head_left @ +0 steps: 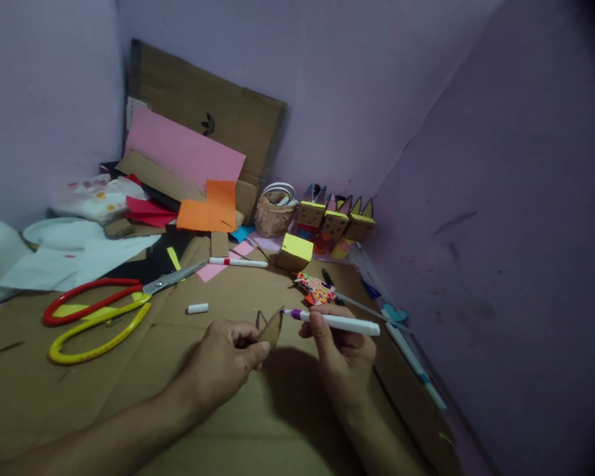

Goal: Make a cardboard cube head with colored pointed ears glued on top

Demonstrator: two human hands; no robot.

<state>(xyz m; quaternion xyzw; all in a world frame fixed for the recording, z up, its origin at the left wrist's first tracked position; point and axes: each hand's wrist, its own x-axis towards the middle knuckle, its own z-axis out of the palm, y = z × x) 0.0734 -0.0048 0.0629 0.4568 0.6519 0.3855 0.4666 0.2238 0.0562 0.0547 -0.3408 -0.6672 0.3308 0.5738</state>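
Observation:
Between its thumb and fingers my left hand (233, 350) pinches a small brown cardboard piece (274, 330) with pointed peaks and a dark line along part of its edge. My right hand (340, 344) grips a white marker (350, 322) with a purple tip end, held almost level. The marker's tip meets or nearly meets the peak of the cardboard piece. A white marker cap (198, 309) lies on the cardboard sheet (153, 390) to the left of my hands. Beyond the marker sits a small box with a yellow top (297, 247).
Large scissors (143, 289) with red and yellow handles lie open at left. A red-marked marker (238, 262), orange paper (208, 208), pink paper (183, 145) and a brown basket (275, 213) are further back. Small eared cardboard figures (334, 223) stand by the wall; a patterned scrap (315, 288) lies nearer.

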